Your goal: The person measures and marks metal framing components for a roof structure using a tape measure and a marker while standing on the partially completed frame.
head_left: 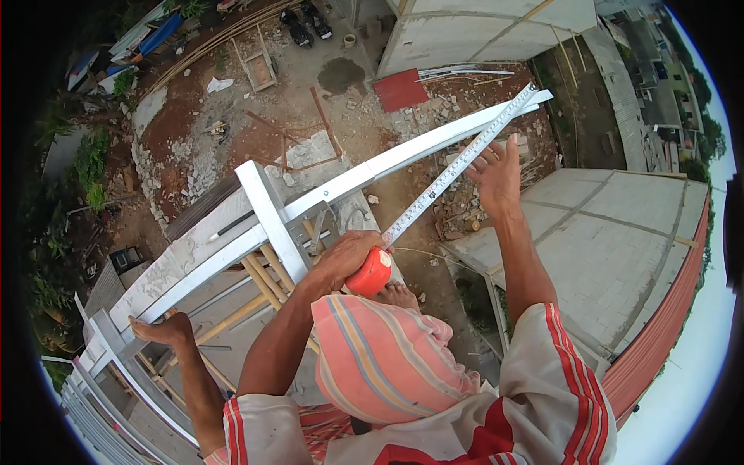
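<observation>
Left hand (349, 256) curled, right hand (496, 177) open farther out.

We count two bare hands: left hand (341, 256) at centre, right hand (496, 177) upper right. One red tape measure (369, 273), centre, one white blade (453, 172). One black marking stick (234, 224), left of centre. Two bare feet (164, 330): lower left, centre. Two dark motorcycles (297, 29), one bucket (350, 39), top. One red sheet (401, 91), upper centre. We see one striped cloth (380, 356), lower centre.
</observation>
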`<state>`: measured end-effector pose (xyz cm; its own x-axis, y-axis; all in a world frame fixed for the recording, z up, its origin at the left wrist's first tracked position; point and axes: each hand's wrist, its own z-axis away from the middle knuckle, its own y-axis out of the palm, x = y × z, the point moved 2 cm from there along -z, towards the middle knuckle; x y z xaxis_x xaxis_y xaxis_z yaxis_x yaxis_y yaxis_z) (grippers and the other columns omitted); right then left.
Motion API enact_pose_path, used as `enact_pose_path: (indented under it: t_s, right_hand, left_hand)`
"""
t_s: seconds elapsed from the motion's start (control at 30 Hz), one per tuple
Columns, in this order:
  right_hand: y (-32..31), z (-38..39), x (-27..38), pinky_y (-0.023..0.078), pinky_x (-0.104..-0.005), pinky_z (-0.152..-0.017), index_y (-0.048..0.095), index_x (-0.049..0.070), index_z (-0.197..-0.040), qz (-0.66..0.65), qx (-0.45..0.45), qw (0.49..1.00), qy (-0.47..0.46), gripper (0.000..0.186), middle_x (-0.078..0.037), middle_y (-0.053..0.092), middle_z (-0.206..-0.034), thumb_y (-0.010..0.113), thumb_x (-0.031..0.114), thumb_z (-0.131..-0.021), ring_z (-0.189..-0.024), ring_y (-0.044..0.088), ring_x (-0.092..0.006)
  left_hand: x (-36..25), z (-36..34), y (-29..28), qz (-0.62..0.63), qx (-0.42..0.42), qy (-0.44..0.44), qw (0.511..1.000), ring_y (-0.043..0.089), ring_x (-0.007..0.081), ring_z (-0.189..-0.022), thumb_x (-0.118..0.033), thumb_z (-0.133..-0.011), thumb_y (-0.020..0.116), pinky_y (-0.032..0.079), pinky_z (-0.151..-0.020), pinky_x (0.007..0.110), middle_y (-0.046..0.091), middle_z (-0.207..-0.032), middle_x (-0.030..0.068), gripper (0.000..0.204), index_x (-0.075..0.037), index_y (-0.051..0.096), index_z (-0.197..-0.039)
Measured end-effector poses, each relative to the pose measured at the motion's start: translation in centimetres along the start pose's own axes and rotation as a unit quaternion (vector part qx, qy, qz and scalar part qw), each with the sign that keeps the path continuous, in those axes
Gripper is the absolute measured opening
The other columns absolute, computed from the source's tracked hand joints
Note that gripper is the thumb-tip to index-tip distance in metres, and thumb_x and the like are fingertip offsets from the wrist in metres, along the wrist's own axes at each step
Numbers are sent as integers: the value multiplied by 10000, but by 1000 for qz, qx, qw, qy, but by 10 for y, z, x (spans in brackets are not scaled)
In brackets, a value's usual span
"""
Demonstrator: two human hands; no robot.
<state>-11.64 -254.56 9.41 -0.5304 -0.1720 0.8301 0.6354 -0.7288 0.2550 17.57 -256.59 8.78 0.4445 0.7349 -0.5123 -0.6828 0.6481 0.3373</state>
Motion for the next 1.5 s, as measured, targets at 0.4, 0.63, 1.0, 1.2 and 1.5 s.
enact_pose_path:
  t_s: [0.4, 0.63, 1.0, 1.2, 1.5]
  right_hand:
    - [52, 144, -124, 410, -409, -981, 395, 58, -1341, -52, 184, 956, 222, 564, -100, 520, -1246, 406, 486, -973, -1145, 515, -229]
    - [45, 114, -129, 475, -339, -864, 580, -1, -1126, -33, 70, 982, 171, 294, -102, 620, -1086, 517, 238, -967, -990, 579, -176]
    - [43, 82, -126, 516, -313, -712, 620, -35, -913, 53, 24, 993, 100, 197, -107, 654, -855, 515, 131, -924, -743, 626, -175]
    - [31, 40, -117, 530, -334, -640, 590, -62, -904, 69, -58, 995, 36, 195, -135, 630, -825, 493, 107, -898, -713, 618, -198]
    - [-3, 1, -111, 556, -369, -592, 577, -85, -902, 58, -102, 990, 81, 215, -150, 626, -817, 475, 104, -882, -676, 620, -221]
  left_hand:
    - [8, -32, 3, 83, -6, 51, 995, 554, 153, -638, -280, -871, 508, 498, -573, 313, 579, -782, 80, 315, 8, 604, -953]
    - [1, -33, 8, 77, -3, 39, 996, 508, 125, -631, -261, -871, 523, 436, -575, 286, 586, -771, 58, 309, 23, 638, -912]
    - [7, -41, 3, 56, -20, 18, 998, 507, 129, -591, -280, -833, 541, 431, -540, 287, 544, -726, 38, 303, 5, 618, -898]
    - [14, -46, 0, 2, -42, 16, 999, 530, 149, -622, -247, -848, 484, 451, -576, 301, 576, -762, 65, 306, 8, 640, -910]
    - [13, -54, 0, -334, -168, 159, 914, 591, 327, -665, -245, -869, 464, 460, -633, 417, 615, -776, 200, 297, -5, 636, -897]
